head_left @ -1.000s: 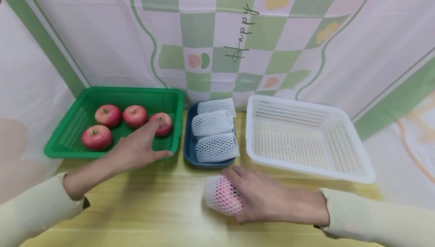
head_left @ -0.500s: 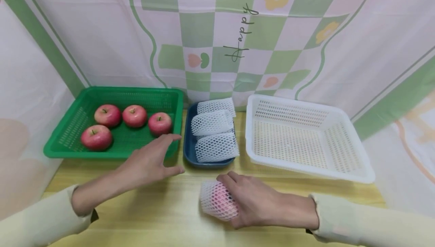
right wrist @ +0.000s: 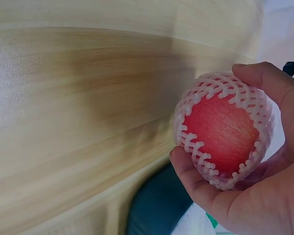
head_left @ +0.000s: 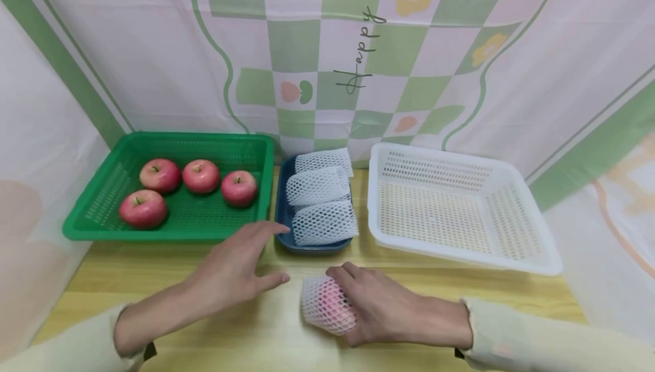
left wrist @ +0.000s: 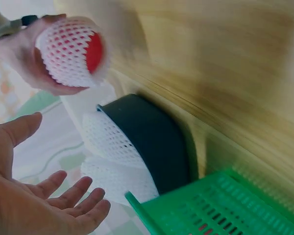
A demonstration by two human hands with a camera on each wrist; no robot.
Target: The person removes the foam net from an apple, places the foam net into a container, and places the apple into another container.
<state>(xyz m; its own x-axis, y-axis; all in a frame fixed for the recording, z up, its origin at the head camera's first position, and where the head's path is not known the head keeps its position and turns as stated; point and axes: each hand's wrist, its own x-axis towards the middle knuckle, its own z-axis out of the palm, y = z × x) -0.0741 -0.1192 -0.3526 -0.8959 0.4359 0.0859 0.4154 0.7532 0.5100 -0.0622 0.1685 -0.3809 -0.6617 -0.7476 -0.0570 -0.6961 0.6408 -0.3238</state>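
An apple (right wrist: 220, 132) in a white foam net sleeve (head_left: 323, 306) is gripped by my right hand (head_left: 386, 306) over the front of the table. The right wrist view shows bare red skin through the sleeve's mouth, thumb and fingers curled round the sides. My left hand (head_left: 232, 272) holds nothing; its fingers and thumb are spread apart, left of the wrapped apple and just in front of a dark blue tray (head_left: 284, 235). Several white foam net sleeves (head_left: 325, 222) lie in that tray. Behind the left hand, a green basket (head_left: 169, 234) holds several unwrapped red apples (head_left: 239, 189).
To the right of the blue tray stands a white perforated basket (head_left: 435, 213) with nothing in it. A printed cloth (head_left: 297, 48) hangs behind the containers. All of them stand on a light wooden table (head_left: 256, 338).
My left hand has drawn back from an apple in the green basket, moving right and toward me. The right hand with the wrapped apple has shifted slightly left and nearer.
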